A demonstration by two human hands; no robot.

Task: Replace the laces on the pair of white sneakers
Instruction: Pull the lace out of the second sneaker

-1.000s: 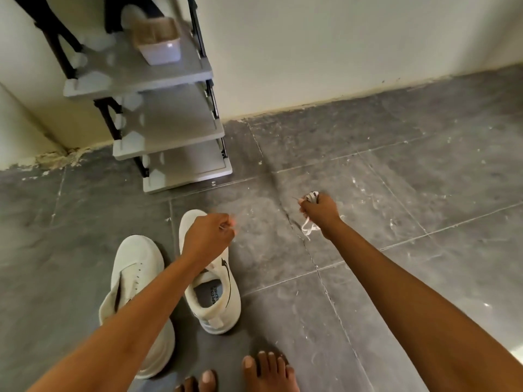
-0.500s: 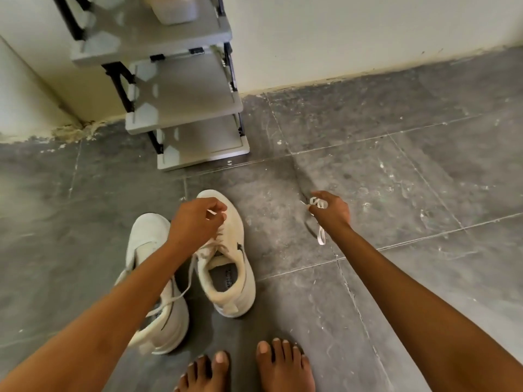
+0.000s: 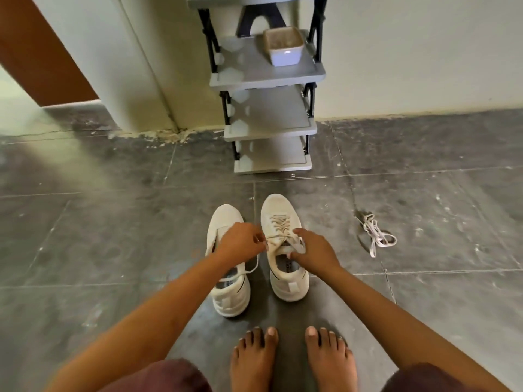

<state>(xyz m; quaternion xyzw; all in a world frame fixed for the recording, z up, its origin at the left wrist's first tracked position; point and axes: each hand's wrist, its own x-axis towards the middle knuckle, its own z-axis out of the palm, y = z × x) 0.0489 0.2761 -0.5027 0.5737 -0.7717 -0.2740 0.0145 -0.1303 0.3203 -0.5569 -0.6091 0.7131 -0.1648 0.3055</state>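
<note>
Dark grey tiled floor (image 3: 113, 222) with pale scuffs and thin grout lines, cream wall (image 3: 410, 52) at the far side with crumbled plaster (image 3: 167, 135) at its base, grey tiered shelf rack (image 3: 271, 114) on a black frame against it holding a white tub (image 3: 284, 49), brown door panel (image 3: 36, 52) far left, daylight patch beneath it.

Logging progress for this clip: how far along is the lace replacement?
Done: one loose lace lies on the floor, likely already removed. In hand: left hand and right hand pinch the laces of the right-side sneaker, still threaded. Left: unlacing it, then relacing both.
</note>
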